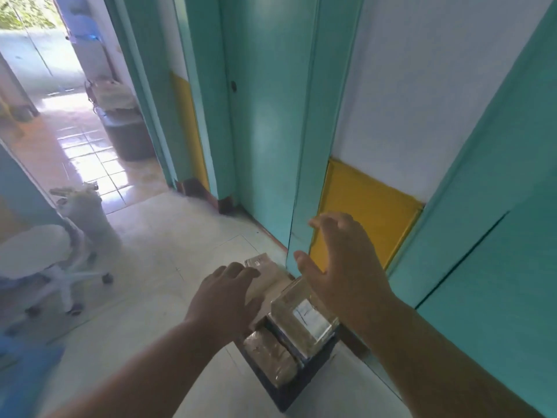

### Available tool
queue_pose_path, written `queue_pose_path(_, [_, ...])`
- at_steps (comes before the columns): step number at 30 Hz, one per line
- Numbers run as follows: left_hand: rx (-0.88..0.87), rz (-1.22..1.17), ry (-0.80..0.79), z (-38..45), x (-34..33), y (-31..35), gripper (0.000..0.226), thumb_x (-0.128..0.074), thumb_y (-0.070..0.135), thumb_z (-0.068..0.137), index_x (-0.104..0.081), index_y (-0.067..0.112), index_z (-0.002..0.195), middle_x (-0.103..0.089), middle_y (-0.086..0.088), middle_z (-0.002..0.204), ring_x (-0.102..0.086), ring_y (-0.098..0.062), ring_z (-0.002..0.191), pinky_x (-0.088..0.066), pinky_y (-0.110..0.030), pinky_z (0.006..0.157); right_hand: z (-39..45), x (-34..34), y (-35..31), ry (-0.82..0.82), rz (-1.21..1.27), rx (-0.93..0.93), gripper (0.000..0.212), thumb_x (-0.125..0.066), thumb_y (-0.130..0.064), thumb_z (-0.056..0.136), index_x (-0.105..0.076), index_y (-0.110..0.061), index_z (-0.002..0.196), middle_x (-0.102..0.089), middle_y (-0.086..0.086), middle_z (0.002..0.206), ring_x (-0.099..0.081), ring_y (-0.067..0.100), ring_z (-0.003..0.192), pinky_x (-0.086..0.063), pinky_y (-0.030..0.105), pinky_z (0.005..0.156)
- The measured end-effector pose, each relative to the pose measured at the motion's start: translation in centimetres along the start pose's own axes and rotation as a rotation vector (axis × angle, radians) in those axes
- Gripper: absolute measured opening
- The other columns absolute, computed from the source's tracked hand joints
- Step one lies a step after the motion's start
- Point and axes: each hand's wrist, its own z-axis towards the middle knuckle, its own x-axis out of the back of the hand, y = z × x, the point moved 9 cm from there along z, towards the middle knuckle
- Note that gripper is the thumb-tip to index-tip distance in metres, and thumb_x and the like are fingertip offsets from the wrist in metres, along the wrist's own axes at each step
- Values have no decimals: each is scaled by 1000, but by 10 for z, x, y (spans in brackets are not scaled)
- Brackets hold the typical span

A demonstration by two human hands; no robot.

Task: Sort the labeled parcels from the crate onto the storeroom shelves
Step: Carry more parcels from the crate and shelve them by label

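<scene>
Head view: stool (33,251) left of crate (289,390).

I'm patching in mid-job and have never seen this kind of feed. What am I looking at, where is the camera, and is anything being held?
There is no machine here: one wide-angle camera sits on a person's head, looking forward and down. The two bare arms are theirs. The left hand and right hand are both spread open above a dark crate on the pale tiled floor, holding nothing. In the crate lie wrapped parcels; the top parcel carries a white label. Teal doors stand ahead, and a white wheeled stool is at left.
</scene>
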Motion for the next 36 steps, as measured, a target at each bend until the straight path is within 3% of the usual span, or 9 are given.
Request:
queue_pose_path(4, [-66, -14, -76, 54, -20, -44, 48, -52, 51, 95, -46, 37, 141, -48, 11, 145, -46, -16, 131, -40, -36, 111, 32, -46, -4, 37, -26, -68, 49, -61, -45, 87, -53, -16, 126, -60, 9, 125, -57, 23, 112, -52, 38, 92])
queue_pose_path(8, [-231, 7, -168, 102, -45, -73, 46, -52, 47, 96, -48, 32, 140, -50, 9, 144, -48, -18, 129, -41, -37, 109, 49, -91, -5, 66, -102, -197, 50, -50, -47, 92, -50, -15, 131, -57, 9, 131, -53, 25, 121, -49, 44, 99])
queue_pose_path(12, [-375, -2, -211, 134, -75, -94, 41, -60, 39, 94, -57, 23, 131, -59, 2, 134, -58, -20, 115, -48, -36, 95, 47, -137, 3, 52, -140, -377, 55, -49, -47, 91, -50, -12, 133, -57, 9, 131, -53, 25, 123, -49, 43, 101])
queue_pose_path(17, [-452, -20, -380, 146, -162, -104, 30, -59, 38, 94, -59, 22, 119, -63, 1, 121, -59, -21, 104, -48, -33, 83, 8, -216, 40, -20, -159, -582, 53, -56, -43, 91, -51, -12, 133, -58, 8, 129, -54, 23, 119, -51, 38, 97])
queue_pose_path(20, [-452, -46, -455, 146, -237, -118, 31, -60, 36, 92, -64, 20, 118, -67, 0, 117, -62, -26, 104, -51, -39, 85, -35, -287, 71, -71, -123, -702, 51, -59, -39, 90, -52, -11, 132, -58, 9, 128, -54, 24, 118, -53, 38, 94])
queue_pose_path(24, [-375, -36, -578, 139, -356, -154, 37, -56, 38, 95, -59, 21, 127, -63, 0, 127, -58, -24, 115, -50, -40, 96, -106, -394, 119, -140, -96, -840, 51, -62, -36, 87, -55, -8, 129, -60, 12, 126, -54, 29, 117, -49, 40, 94])
queue_pose_path(30, [-58, -76, -746, 125, -528, -223, 50, -63, 39, 92, -52, 18, 136, -58, -6, 133, -57, -25, 112, -50, -38, 91, -202, -542, 200, -332, -88, -951, 47, -69, -30, 89, -56, -8, 128, -56, 16, 127, -54, 36, 114, -48, 46, 93])
queue_pose_path(33, [107, -161, -792, 119, -580, -239, 55, -63, 38, 94, -45, 18, 142, -55, -6, 137, -55, -15, 95, -42, -23, 72, -224, -597, 236, -451, -96, -980, 49, -63, -35, 93, -50, -14, 136, -47, 14, 137, -49, 36, 119, -45, 45, 96])
queue_pose_path(36, [136, -262, -784, 120, -610, -244, 41, -63, 36, 93, -55, 25, 132, -61, 2, 129, -50, 2, 75, -34, -16, 56, -235, -635, 260, -523, -64, -1021, 52, -59, -40, 96, -43, -20, 141, -34, 12, 150, -50, 36, 123, -48, 45, 97])
